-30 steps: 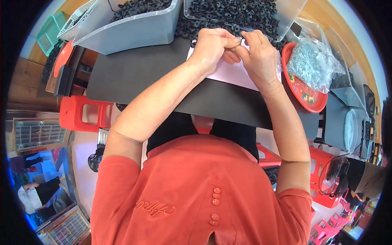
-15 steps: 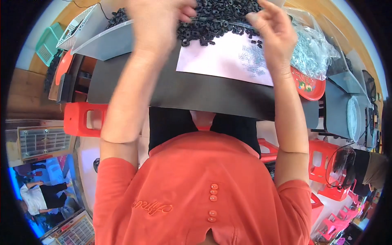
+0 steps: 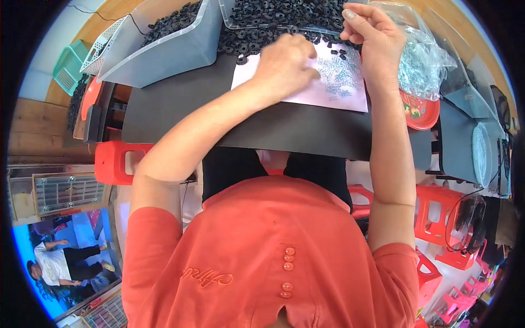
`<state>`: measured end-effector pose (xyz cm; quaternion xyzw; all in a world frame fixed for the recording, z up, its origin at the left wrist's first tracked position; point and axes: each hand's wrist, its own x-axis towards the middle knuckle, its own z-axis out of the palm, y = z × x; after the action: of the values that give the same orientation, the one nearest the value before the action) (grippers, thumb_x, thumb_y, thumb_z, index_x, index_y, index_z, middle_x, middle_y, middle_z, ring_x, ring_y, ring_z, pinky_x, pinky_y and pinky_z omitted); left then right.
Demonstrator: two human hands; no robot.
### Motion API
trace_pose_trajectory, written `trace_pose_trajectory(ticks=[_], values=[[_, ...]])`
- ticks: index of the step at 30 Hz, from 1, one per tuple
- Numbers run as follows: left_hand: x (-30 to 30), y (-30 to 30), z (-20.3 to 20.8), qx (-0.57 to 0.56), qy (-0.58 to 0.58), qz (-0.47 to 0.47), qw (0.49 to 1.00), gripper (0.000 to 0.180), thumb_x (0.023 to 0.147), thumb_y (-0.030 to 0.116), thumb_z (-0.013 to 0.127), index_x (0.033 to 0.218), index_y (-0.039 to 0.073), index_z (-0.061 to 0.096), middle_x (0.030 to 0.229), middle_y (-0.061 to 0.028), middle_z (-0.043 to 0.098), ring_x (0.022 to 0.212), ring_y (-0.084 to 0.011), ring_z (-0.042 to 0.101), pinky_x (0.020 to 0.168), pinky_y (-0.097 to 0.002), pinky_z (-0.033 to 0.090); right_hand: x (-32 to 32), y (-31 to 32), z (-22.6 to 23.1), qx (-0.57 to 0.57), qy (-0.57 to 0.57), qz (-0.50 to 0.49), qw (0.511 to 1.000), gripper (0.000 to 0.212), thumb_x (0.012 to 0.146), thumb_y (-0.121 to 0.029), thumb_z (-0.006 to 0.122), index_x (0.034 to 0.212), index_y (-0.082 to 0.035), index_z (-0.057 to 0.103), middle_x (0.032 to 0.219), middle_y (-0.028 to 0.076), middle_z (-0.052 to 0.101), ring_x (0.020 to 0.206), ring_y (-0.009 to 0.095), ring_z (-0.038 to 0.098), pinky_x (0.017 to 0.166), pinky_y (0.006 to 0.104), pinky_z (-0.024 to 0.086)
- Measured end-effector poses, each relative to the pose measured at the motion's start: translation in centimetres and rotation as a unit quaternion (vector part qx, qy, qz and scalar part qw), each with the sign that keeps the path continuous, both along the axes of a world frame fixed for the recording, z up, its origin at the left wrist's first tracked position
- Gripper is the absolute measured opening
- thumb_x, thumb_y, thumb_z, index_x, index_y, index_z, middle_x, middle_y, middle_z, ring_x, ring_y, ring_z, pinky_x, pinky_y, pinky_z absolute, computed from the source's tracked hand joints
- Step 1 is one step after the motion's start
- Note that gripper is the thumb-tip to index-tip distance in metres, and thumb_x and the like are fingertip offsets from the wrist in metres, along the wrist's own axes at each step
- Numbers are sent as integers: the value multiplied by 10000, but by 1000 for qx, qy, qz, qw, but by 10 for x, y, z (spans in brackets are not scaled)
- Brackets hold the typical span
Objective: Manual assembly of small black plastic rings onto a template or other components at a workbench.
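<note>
My left hand (image 3: pixel 289 66) is over the white sheet (image 3: pixel 354 103), thumb and forefinger apart, slightly blurred, with nothing visible between them. Just right of its fingertips lie many small shiny, clear-bluish pieces (image 3: pixel 338 76), too small to name. My right hand (image 3: pixel 377 41) is raised at the sheet's right side, thumb and fingers pinched together; whatever they hold is too small to make out. A heap of small black plastic parts (image 3: pixel 249 42) spreads along the sheet's far edge. A few loose black parts (image 3: pixel 340 53) lie on the sheet near my right hand.
Left stands a translucent bin (image 3: pixel 158 63) of black parts. A clear bag (image 3: pixel 424 71) of shiny pieces rests on a red tray (image 3: pixel 429 115) at right. The dark table's front edge (image 3: pixel 273 143) is close to my lap. Red stools (image 3: pixel 112 163) stand below.
My left hand has come down and right from above the black parts to the sheet beside the shiny pieces. My right hand has stayed near its place, its fingers now closer together.
</note>
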<state>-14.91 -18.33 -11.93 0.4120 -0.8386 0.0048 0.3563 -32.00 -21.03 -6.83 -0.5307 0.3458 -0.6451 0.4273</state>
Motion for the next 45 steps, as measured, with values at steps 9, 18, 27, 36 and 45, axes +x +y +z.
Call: trace_pose_trajectory(ticks=[9,18,27,36,45], values=[[2,-11,-34,54,59,-13,997,146,713,25,665,851,26,619,835,-117,609,817,-292,610,701,-378,500,6,-5,-14,23,131,13,991,118,797,-80,675,881,4,682,655,7,606,546,46,519,505,187,412],[13,-11,-6,378,488,-61,784,169,754,-44,680,886,-13,578,729,-88,623,651,-158,610,551,-282,475,16,-3,-25,59,250,115,960,163,804,-68,622,936,1,690,727,9,638,619,52,535,559,204,435],[44,-8,10,489,652,-118,567,170,822,11,652,958,4,550,792,-92,601,662,-161,582,564,-267,442,41,8,-30,16,188,181,965,152,843,-85,630,964,-14,688,756,-6,638,670,53,541,610,194,423],[97,13,-5,81,6,167,983,267,704,167,742,893,-7,668,876,-116,635,752,-233,617,673,-340,488,39,7,-30,36,178,138,974,117,831,-120,657,885,-18,676,719,-12,609,630,51,536,584,195,424],[96,0,-16,74,-107,185,974,163,759,126,661,844,-10,635,886,-159,599,872,-332,603,765,-437,488,40,8,-32,70,178,155,969,105,839,-103,645,865,-3,666,666,-7,578,589,52,509,542,192,398]])
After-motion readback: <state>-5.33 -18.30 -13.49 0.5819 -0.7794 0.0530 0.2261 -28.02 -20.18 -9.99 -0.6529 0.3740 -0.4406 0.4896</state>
